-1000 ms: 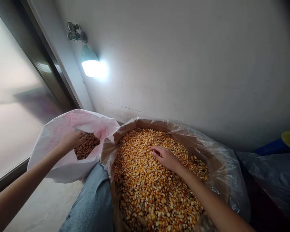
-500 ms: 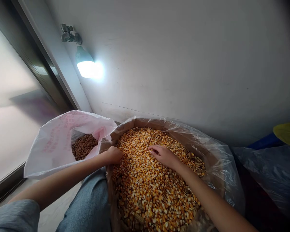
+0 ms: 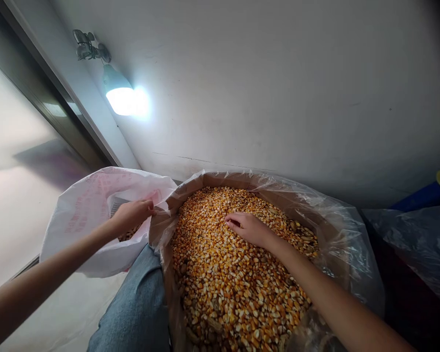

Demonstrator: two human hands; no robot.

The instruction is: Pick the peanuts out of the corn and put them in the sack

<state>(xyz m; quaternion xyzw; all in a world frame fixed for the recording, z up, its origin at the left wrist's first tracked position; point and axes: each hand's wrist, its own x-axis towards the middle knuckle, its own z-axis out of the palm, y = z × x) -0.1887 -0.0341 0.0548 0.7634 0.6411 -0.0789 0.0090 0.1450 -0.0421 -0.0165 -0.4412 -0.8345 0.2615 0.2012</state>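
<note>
A large box or sack lined with clear plastic holds a heap of corn kernels (image 3: 234,283), with some unshelled peanuts among them. My right hand (image 3: 249,229) rests low over the kernels, its fingers curled in toward the thumb; whatever is between them is hidden. Over the mouth of a white woven bag (image 3: 77,210) is my left hand (image 3: 134,214), near the rim beside the corn. Its fingers are bent together, and I cannot make out what they hold. Reddish-brown nuts (image 3: 129,234) show inside the white bag, mostly covered by my left hand and wrist.
A lit bulb (image 3: 121,95) hangs from a hook on the pale wall (image 3: 260,88) behind. My jeans-clad knee (image 3: 135,303) stands between the bags. Clear plastic lining (image 3: 337,239) sticks up along the right rim. Plastic sheeting (image 3: 418,239) and a blue object (image 3: 418,196) lie farther right.
My left hand has moved left and up, from the corn's left edge to over the white bag. My right hand stays over the kernels with its fingers drawn in. The camera view has shifted slightly.
</note>
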